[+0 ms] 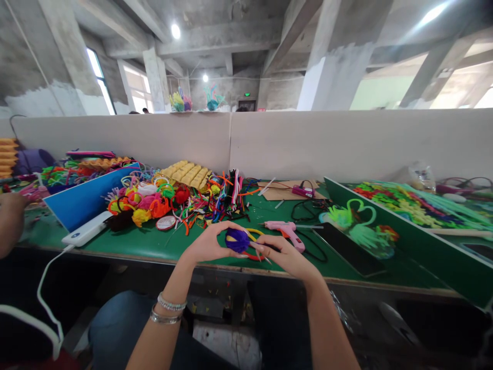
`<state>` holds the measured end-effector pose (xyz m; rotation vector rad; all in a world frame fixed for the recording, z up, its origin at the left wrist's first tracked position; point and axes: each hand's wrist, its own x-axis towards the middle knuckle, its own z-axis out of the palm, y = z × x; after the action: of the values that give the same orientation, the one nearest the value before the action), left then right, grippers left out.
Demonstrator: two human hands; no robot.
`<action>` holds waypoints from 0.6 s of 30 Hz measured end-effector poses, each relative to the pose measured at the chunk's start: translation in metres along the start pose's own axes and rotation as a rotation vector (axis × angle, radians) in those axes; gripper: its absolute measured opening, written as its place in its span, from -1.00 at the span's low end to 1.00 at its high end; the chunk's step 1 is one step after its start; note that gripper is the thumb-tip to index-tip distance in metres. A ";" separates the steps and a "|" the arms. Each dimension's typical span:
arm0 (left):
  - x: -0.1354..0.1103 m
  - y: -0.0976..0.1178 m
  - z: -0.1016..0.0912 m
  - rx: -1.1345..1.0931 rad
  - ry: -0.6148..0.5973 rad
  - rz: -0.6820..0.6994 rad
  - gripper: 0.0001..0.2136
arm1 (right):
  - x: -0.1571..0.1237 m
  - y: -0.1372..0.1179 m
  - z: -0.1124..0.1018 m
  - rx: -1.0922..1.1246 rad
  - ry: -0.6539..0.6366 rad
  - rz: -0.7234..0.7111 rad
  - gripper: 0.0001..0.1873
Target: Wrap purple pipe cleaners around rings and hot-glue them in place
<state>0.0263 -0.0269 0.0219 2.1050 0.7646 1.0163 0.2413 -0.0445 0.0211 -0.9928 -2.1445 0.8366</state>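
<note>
**Purple tuft pinched between two hands above the counter edge**

At the far left, a co-worker's hand (10, 218) is seen beside the counter (154, 246); what it holds cannot be told. Next to it one blue board (88, 198) is propped up, with one white power strip (87, 229) at its foot. Behind these a heap of flowers (150, 201) made of bright fuzzy wire is piled, too tangled to be counted. Two bracelets (168, 310) are worn on the person's left wrist.

The left hand (208, 242) is curled, with thumb and fingertips closed on the left side of the single purple tuft (238, 240). The tuft is held in the air just above the near counter edge, between both hands. One yellow loop (254, 234) and one red loop (252, 256) show behind it; whether they are joined to it cannot be told. The right hand (287, 255) is pinched shut on the tuft's right side.

The tuft is judged to be very light, soft and springy, probably with a bendable wire core. It is neither slippery nor brittle, but easily squashed out of shape. It is best taken by a light pinch at its sides or at any wire stem, not squeezed across the pile.

Further right, one pink glue gun (287, 229) lies just beyond the right hand. Then come one dark phone (348, 249) and what appear to be two green swans (358, 223).
</note>
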 end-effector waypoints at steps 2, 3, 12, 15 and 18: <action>0.000 0.001 0.000 -0.074 0.006 -0.010 -0.54 | -0.001 -0.001 -0.001 0.051 -0.020 -0.006 -0.56; 0.000 0.001 0.001 -0.110 0.007 -0.017 -0.53 | -0.001 -0.001 -0.001 0.074 -0.026 -0.008 -0.56; 0.000 -0.007 0.002 -0.337 -0.018 0.001 -0.53 | 0.002 -0.005 0.003 0.116 -0.053 -0.030 -0.55; 0.000 -0.008 0.002 -0.343 -0.029 0.013 -0.52 | 0.003 -0.002 0.003 0.099 -0.059 -0.045 -0.55; 0.001 -0.006 0.003 -0.196 -0.038 0.031 -0.52 | 0.003 0.004 0.003 0.046 -0.032 -0.041 -0.56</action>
<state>0.0281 -0.0240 0.0160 1.9668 0.5902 1.0223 0.2392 -0.0402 0.0170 -0.9145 -2.1554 0.8840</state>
